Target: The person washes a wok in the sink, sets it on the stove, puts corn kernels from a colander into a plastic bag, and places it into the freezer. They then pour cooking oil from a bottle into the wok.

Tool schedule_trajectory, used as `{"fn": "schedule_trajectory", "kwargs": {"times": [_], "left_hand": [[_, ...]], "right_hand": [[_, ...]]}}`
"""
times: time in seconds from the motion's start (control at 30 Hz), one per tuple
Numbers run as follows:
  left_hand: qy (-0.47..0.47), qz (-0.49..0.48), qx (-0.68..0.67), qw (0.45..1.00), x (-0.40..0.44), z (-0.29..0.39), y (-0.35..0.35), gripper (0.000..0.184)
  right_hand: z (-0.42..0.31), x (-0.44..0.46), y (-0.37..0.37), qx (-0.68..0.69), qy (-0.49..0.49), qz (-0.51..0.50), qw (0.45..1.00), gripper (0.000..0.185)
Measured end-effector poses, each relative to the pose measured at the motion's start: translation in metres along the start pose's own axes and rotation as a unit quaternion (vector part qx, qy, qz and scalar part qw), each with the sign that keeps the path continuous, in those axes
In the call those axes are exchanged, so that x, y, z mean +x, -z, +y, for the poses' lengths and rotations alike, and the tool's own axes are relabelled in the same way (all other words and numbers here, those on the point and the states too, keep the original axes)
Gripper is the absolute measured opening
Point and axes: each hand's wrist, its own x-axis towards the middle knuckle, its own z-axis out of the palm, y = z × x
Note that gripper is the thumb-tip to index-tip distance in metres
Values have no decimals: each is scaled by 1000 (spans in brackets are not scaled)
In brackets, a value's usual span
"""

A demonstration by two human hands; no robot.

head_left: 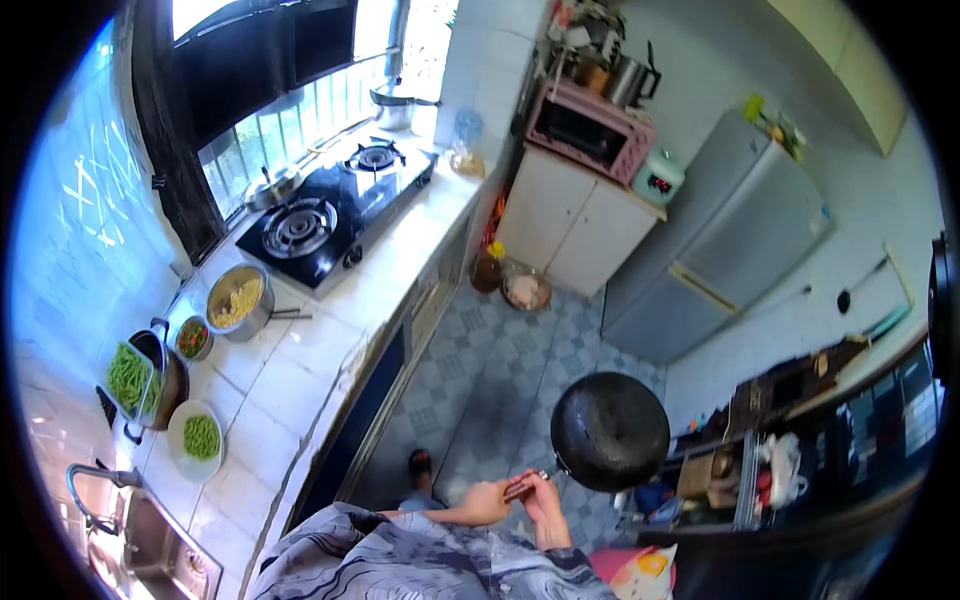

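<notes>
A dark, round wok (pixel 610 430) is held out over the floor at my right, its brownish handle (pixel 519 490) pointing back toward my body. My right hand (pixel 545 508) is closed around the handle near the pan. At the handle's end, my left hand (pixel 484 503) is closed too, its fingers partly hidden. Both hands are close together in front of my patterned shirt.
Left counter: gas stove (pixel 300 230), pot of yellowish food (pixel 238 300), small bowl (pixel 194 339), basket of green beans (pixel 132 382), plate of chopped greens (pixel 200 442), sink (pixel 165 550). Beyond are a pink oven (pixel 590 130), a fridge (pixel 715 240) and a floor basin (pixel 526 290). Shelving (pixel 740 480) stands right.
</notes>
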Motion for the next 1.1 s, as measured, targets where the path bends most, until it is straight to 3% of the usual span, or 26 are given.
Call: {"fn": "schedule_trajectory", "kwargs": {"times": [0.1, 0.17, 0.23, 0.37, 0.5, 0.57, 0.67, 0.7, 0.73, 0.77, 0.83, 0.9, 1.1], "left_hand": [[-31, -46, -33, 998, 58, 5, 41, 34], [-15, -54, -59, 997, 91, 12, 66, 32], [-65, -66, -159, 983, 115, 13, 93, 30], [-62, -56, -237, 968, 178, 5, 132, 26], [-67, 11, -330, 941, 257, -4, 155, 16], [2, -32, -475, 880, 297, 9, 191, 8], [-16, -6, -556, 831, 353, 30, 257, 8], [-13, -8, -582, 813, 367, 27, 272, 9], [-26, -56, -657, 751, 384, 19, 287, 13], [-19, -30, -715, 699, 391, 30, 309, 15], [-28, -95, -814, 572, 416, 6, 335, 13], [-83, -103, -867, 481, 435, -11, 354, 14], [-123, -33, -894, 430, 482, -40, 408, 8]], "right_hand": [[-37, 39, -44, -5, 30, -4, 1000, 19], [-54, 54, -67, -63, 60, 66, 994, 19], [-67, 68, -98, -98, 81, 73, 989, 20], [-107, 123, -164, -205, 145, 48, 967, 20], [-158, 197, -228, -311, 166, -47, 935, 22], [-185, 237, -265, -348, 160, -99, 918, 22], [-231, 295, -341, -335, 122, -224, 907, 21], [-240, 310, -365, -291, 57, -269, 916, 21], [-247, 324, -386, -246, -9, -310, 918, 20], [-256, 342, -408, -250, -15, -321, 913, 20], [-261, 377, -446, -293, -85, -412, 859, 20], [-253, 409, -476, -304, -128, -431, 840, 20], [-240, 485, -549, -372, -175, -472, 780, 14]]}}
